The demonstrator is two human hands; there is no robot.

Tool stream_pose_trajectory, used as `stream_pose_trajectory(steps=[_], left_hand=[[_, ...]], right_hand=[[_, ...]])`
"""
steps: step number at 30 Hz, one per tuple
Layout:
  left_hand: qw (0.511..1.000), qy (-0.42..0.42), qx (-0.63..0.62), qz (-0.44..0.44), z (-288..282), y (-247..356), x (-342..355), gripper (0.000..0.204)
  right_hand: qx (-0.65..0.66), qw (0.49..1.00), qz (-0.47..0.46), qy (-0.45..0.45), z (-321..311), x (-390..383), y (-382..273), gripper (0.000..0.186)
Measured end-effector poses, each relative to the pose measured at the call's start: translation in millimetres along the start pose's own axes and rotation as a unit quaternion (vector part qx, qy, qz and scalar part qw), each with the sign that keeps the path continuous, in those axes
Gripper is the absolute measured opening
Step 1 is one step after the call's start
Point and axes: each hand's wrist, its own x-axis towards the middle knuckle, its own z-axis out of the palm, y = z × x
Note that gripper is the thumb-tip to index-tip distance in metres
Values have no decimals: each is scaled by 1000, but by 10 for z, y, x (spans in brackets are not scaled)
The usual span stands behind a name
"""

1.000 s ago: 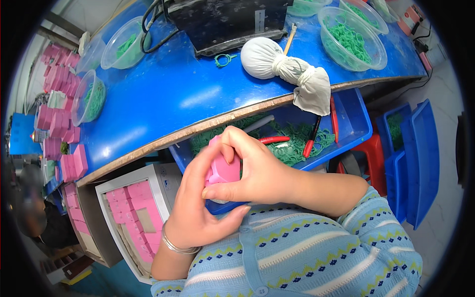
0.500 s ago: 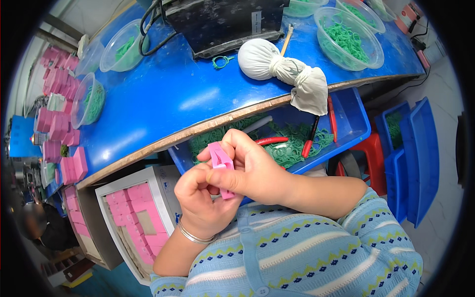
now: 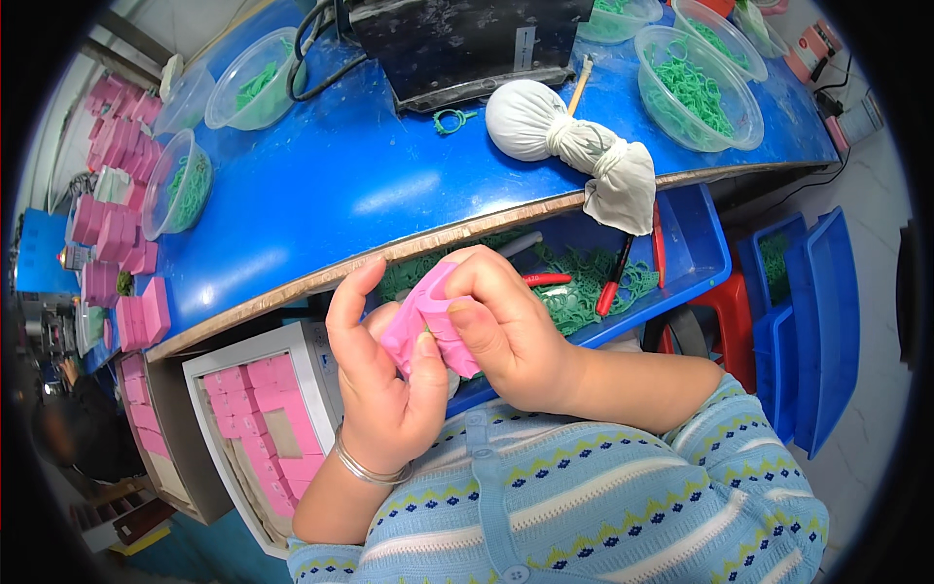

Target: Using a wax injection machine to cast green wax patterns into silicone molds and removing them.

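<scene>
A pink rubber mould (image 3: 413, 321) is held up in front of me, bent and spread between both hands. My left hand (image 3: 379, 394) pinches its lower left part with thumb against fingers, one finger raised. My right hand (image 3: 520, 341) grips the upper right part, thumb pressed on its face. A tiny bit of green shows in the fold near my left thumb; most of the mould's inside is hidden by fingers. Below and beyond my hands sits a blue tray (image 3: 693, 255) of tangled green wax pieces (image 3: 569, 310), with a red-handled tool (image 3: 608, 297) on top.
A tied white cloth pouch (image 3: 520, 122) and a green ring-shaped piece (image 3: 451, 122) lie on the blue table (image 3: 321, 165), before a black machine (image 3: 467, 49). Clear bowls (image 3: 744, 127) hold green pieces. Pink moulds (image 3: 144, 316) line the left; a white box (image 3: 316, 394) holds more.
The mould has gone from narrow and folded to bent open and wider, its pink face turned out. My left fingers have lifted and spread; the right thumb has moved up the mould.
</scene>
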Motion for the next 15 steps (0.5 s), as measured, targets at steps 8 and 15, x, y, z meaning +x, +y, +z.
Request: stream_pose_trajectory(steps=[8, 15], left_hand=[[972, 39, -188, -134, 11, 89, 14, 47], [945, 33, -273, -176, -74, -18, -10, 47]], right_hand=[[246, 955, 166, -20, -73, 56, -81, 19], [215, 958, 182, -48, -172, 81, -69, 21]])
